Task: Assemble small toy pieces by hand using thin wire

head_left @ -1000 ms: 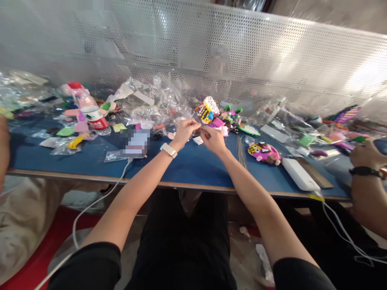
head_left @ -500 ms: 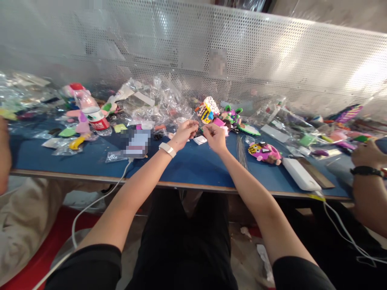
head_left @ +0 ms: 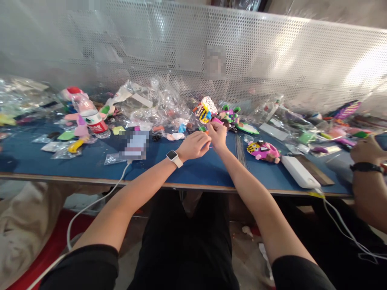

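Over the blue table (head_left: 199, 173), left hand (head_left: 194, 145) curled beside right hand (head_left: 217, 135), either grip's closure and contents unclear

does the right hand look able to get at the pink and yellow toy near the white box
Probably yes: the pink and yellow toy lies uncovered on the table, with thin strands but nothing tall between it and the right hand. Whether that hand, beside the left hand, holds something is unclear.

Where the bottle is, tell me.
In the head view, the bottle is at left on the blue table, right of and beyond the yellow curved piece.
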{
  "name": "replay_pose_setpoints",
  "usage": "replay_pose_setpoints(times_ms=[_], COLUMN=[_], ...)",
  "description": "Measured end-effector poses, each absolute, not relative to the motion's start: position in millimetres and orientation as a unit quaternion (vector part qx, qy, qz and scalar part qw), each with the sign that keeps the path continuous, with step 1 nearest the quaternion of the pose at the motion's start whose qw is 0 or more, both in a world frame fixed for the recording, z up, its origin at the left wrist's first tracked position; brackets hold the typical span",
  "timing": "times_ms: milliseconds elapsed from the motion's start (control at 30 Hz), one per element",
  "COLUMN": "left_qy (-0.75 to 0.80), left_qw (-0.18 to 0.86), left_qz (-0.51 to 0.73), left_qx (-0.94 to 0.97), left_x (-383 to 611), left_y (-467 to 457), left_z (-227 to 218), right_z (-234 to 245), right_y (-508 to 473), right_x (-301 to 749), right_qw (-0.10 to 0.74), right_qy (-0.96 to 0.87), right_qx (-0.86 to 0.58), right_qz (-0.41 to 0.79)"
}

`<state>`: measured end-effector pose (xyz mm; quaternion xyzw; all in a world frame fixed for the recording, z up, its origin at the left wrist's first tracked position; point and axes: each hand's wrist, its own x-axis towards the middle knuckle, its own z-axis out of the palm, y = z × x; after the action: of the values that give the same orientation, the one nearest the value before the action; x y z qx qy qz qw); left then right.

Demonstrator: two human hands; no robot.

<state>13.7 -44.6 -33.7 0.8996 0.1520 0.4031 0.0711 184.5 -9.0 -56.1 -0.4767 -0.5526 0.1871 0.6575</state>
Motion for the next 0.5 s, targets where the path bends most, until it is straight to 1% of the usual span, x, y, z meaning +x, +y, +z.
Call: replay_pose_setpoints(times_ms=[67,133,267,367,500], left_qy=[0.128,0.126,0.178,0.205,0.235], left_qw=[0.038,0.015,0.019,0.008,0.008], left_qz=[0.365,0.364,0.428,0.454,0.495], left_qx=[0.921,0.923,0.886,0.867,0.837], left_x=[18.7,21.6,22.4,18.2,9.7], left_y=[-49.1,-50.2,-41.9,-31.1,-17.9], left_z=[-36.1,-37.6,-37.3,-34.7,-32.7], right_z=[-55.3,-54.7,-54.4,-55.0,-56.6], right_y=[-8.5,-8.3,-8.6,-7.9,-6.0], right_x=[186.1,187.6,188.4,187.0,184.5], right_qw=[0.661,0.661,0.65,0.643,0.629], right_qy=[-0.538,-0.536,-0.567,-0.575,-0.576], right_qx=[-0.486,-0.486,-0.464,-0.461,-0.447], right_qz=[0.194,0.197,0.201,0.209,0.268])
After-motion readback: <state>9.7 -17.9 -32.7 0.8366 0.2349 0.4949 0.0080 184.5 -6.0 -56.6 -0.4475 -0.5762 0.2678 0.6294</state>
